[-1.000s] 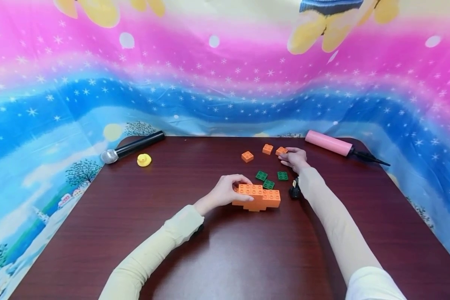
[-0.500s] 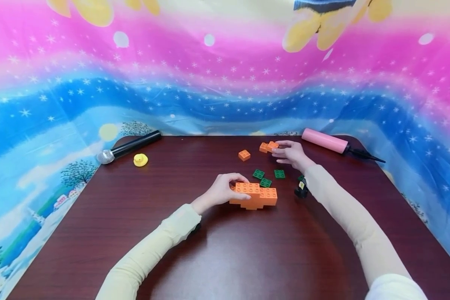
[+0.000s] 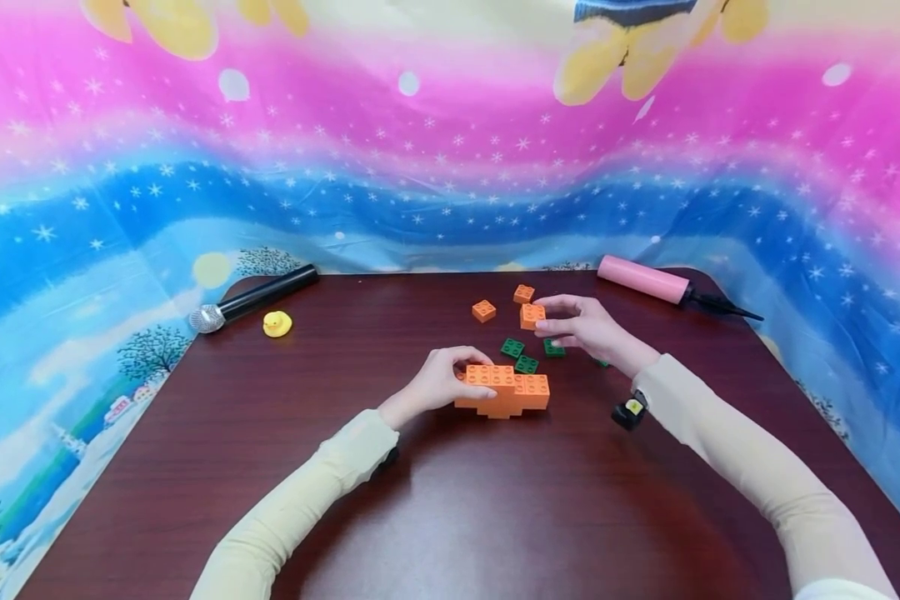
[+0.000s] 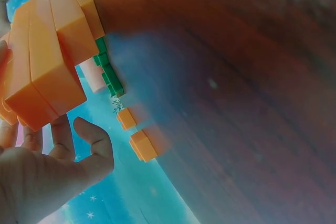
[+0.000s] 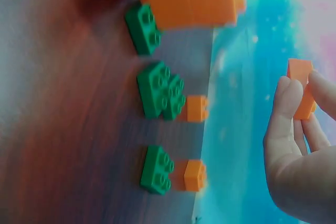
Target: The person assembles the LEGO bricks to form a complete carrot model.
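My left hand (image 3: pixel 441 382) grips a stepped block of joined orange toy bricks (image 3: pixel 501 402) at its left end, thumb along the near side. In the left wrist view the block (image 4: pixel 50 61) rises in front of the fingers. Between thumb and fingers, my right hand (image 3: pixel 594 330) pinches a single orange toy brick (image 3: pixel 532 317), studs facing up. The right wrist view shows this brick (image 5: pixel 300 71) partly covered by the fingers. Green toy bricks (image 3: pixel 512 347) lie behind the block, one partly under the right hand's outline. Two loose orange bricks (image 3: pixel 483 311) sit farther back.
A microphone (image 3: pixel 262 296) lies at the table's back left, with a yellow rubber duck (image 3: pixel 277 324) in front of it. A pink hand pump (image 3: pixel 643 279) lies at the back right. A patterned cloth (image 3: pixel 435 192) hangs behind the dark wooden table (image 3: pixel 450 517).
My right hand has lifted an orange brick from the back row and carried it left and nearer, toward the block. The left hand keeps its grip in the same place.
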The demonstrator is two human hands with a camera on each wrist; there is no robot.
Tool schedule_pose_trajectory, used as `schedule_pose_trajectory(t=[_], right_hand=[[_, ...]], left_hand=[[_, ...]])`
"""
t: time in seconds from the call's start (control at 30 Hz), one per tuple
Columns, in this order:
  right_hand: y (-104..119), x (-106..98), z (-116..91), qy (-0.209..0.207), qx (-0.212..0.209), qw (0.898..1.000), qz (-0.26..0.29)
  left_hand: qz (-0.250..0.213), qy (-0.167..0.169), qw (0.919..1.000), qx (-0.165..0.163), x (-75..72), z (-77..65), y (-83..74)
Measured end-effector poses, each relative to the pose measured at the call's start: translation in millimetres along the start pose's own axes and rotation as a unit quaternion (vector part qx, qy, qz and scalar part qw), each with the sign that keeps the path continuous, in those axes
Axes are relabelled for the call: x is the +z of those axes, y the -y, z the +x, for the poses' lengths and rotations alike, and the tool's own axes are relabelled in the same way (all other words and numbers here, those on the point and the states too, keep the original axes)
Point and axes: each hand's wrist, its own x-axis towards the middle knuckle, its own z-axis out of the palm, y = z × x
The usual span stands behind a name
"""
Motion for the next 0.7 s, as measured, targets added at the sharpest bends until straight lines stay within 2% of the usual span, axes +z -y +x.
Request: schedule_pose_trajectory(t=[0.1, 0.33, 0.7], right_hand=[[-1, 5, -11, 0.009, -0.016, 1.0, -0.01], [-15, 17, -34, 0.013, -0.06, 0.995, -0.075], [-27, 31, -52, 0.026, -0.118, 0.988, -0.099]], left_hand=[[0.0, 0.0, 1.0, -0.006, 0.0, 0.2, 0.1], [0.002, 0.002, 0.9999, -0.012, -0.9, 0.0, -0.6], [0.004, 0.0, 0.9999, -0.011, -0.6, -0.2, -2.0]])
